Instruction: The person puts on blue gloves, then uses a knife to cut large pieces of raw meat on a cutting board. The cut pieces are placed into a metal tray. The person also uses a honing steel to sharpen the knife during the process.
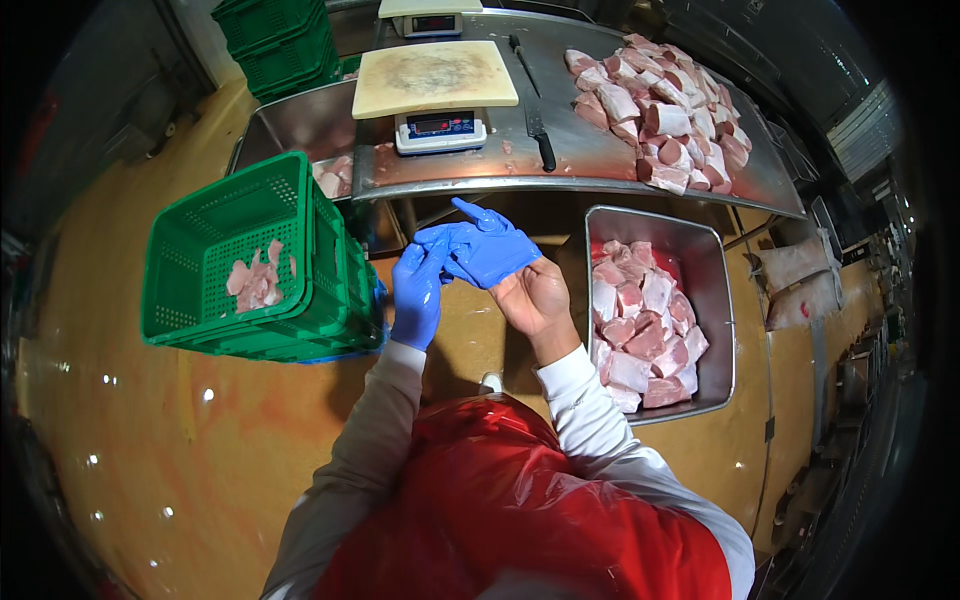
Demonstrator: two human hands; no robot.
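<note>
My left hand (418, 295) wears a blue glove and pinches a second blue glove (488, 252) in front of my apron. That second glove lies over the fingers of my right hand (532, 300), whose palm and wrist are bare. How the right fingers are bent is hidden beneath the blue material. Left of my hands stands a green perforated crate (310, 240) with several pale meat scraps (257, 280) inside. On my right is a deep metal tub (715, 350) filled with pink meat chunks (645, 325).
Ahead runs a steel table (570, 178) carrying a digital scale (440, 132) topped by a cream cutting board (435, 78). A black-handled knife (536, 118) lies beside it, left of a heap of meat pieces (668, 110). Green crates (285, 50) are stacked at the far left.
</note>
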